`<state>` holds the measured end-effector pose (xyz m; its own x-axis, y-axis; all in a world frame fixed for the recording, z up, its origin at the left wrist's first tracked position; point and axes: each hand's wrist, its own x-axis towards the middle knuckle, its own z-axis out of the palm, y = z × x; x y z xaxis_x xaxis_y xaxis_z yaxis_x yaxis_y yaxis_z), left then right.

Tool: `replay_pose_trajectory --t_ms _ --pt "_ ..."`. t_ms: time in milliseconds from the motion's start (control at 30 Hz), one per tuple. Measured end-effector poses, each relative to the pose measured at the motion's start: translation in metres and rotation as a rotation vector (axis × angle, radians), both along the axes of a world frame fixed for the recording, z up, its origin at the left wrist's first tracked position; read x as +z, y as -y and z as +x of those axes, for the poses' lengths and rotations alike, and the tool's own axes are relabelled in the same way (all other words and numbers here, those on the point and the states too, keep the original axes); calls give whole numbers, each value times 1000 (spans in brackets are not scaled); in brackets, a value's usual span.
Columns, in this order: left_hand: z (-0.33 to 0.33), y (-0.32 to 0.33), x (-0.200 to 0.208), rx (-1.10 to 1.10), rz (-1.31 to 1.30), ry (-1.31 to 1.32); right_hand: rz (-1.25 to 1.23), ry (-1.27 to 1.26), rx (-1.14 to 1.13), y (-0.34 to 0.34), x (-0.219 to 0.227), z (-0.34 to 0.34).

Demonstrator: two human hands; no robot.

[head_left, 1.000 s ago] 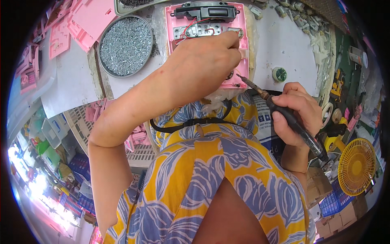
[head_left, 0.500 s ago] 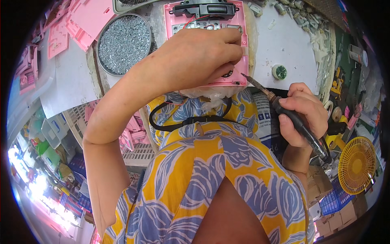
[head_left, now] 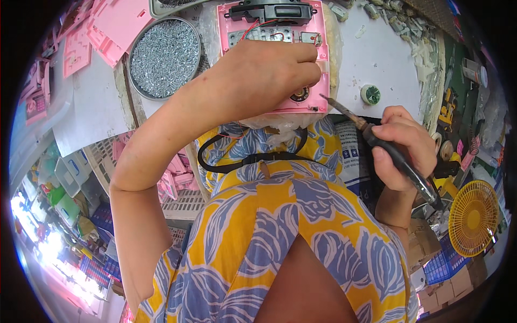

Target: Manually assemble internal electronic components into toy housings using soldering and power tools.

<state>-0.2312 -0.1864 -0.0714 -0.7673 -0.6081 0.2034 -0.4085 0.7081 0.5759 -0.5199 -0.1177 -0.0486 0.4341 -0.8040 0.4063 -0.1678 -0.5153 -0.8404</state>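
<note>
A pink plastic housing lies open side up at the far middle. Across its far end sits a black module with red wires; below that is a grey metal strip. My left hand reaches over the housing, its fingers bent and pinched together toward the right side; what they hold is hidden. A round black part shows under its palm. My right hand is closed round the black handle of a soldering iron. The iron's tip points at the housing's near right corner without clearly touching it.
A round tin of small screws stands left of the housing. To the right is a small green-filled pot; several small metal parts lie farther back. Pink panels are stacked far left, and a yellow basket is at the right.
My left hand has shifted slightly, uncovering more of the round black part and a small metal piece near the strip. The iron's tip has moved slightly up, its handle end slightly right.
</note>
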Motion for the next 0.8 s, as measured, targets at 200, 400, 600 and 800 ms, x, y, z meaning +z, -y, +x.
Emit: replay_pose_trajectory --t_ms 200,400,600,800 --pt "-1 -2 1 -3 -67 68 93 -83 71 13 20 23" --pt "-4 -2 8 -34 -67 157 69 -178 124 16 9 4" --pt "-6 -3 11 -41 -97 191 50 -168 103 15 10 10" --pt "-6 -2 11 -51 -94 209 127 -108 69 11 9 14"
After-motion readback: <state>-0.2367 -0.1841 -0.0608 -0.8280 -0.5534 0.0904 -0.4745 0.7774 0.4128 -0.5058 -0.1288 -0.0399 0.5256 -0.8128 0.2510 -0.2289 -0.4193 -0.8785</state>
